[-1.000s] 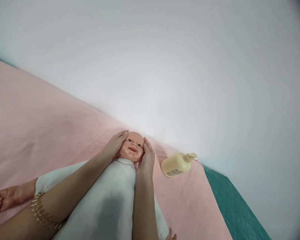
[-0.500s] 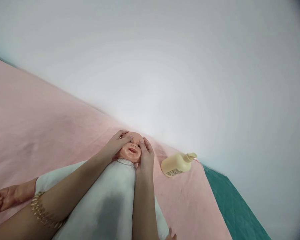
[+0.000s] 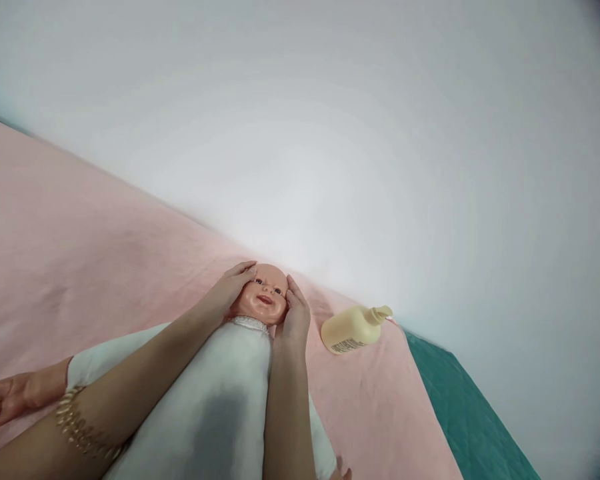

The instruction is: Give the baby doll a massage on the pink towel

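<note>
A baby doll (image 3: 264, 293) lies on its back in a white garment (image 3: 200, 407) with a frilled collar, its face bare and turned up. Against the head's left side in the view rests my left hand (image 3: 233, 285), fingers stretched out and thumb by the doll's temple. On the opposite side, my right hand (image 3: 295, 312) lies along the cheek and temple with its fingers extended. Both palms touch the head without closing round it. The back of the head is hidden.
A yellow pump bottle (image 3: 351, 331) stands right of my right hand. Under the doll spreads a pink cloth (image 3: 105, 247), with a green surface (image 3: 473, 400) showing past its right edge. A white wall (image 3: 330, 167) rises behind. The doll's arm (image 3: 25, 393) reaches out to the left.
Both thumbs have moved outward from the doll's brow to the sides of its head, uncovering the eyes and forehead. The bottle stands in the same place.
</note>
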Tool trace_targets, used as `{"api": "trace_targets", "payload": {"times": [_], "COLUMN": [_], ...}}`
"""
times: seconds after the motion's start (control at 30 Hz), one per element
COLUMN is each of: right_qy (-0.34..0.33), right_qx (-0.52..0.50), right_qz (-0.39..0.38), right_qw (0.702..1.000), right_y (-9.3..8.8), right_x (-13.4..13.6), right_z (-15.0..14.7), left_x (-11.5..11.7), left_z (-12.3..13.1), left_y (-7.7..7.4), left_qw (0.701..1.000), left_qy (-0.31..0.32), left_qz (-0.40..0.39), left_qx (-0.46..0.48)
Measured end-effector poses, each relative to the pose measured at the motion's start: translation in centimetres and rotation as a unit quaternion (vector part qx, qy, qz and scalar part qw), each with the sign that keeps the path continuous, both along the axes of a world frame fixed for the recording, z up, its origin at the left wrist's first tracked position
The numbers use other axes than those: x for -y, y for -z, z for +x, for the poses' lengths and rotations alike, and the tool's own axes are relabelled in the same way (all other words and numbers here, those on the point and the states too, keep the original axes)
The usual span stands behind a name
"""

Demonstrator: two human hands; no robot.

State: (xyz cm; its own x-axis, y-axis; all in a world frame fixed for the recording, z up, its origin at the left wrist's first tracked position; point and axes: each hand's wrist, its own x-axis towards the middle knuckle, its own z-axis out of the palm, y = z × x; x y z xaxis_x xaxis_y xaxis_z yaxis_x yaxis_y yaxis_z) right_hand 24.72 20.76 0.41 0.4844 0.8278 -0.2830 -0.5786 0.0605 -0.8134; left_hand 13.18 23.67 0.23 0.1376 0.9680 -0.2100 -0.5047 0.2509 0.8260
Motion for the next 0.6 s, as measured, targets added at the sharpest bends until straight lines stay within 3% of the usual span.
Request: {"api": "trace_targets", "payload": {"times": [0.3, 0.6], "right_qy": [-0.04, -0.023], "right_qx": [0.066, 0.099], "right_qz": [0.013, -0.002], "right_qw": [0.997, 0.995], "right_y": [-0.68, 0.02], "right_x": [0.87, 0.19], "right_z": [-0.56, -0.49], "left_x": [0.63, 0.23], "left_z": [-0.24, -0.23], "left_y": [0.02, 0.29], "left_qw": [0.998, 0.998], "left_qy": [0.008, 0.013], "left_qz": [0.045, 0.027], "left_qx": [-0.034, -0.064]}}
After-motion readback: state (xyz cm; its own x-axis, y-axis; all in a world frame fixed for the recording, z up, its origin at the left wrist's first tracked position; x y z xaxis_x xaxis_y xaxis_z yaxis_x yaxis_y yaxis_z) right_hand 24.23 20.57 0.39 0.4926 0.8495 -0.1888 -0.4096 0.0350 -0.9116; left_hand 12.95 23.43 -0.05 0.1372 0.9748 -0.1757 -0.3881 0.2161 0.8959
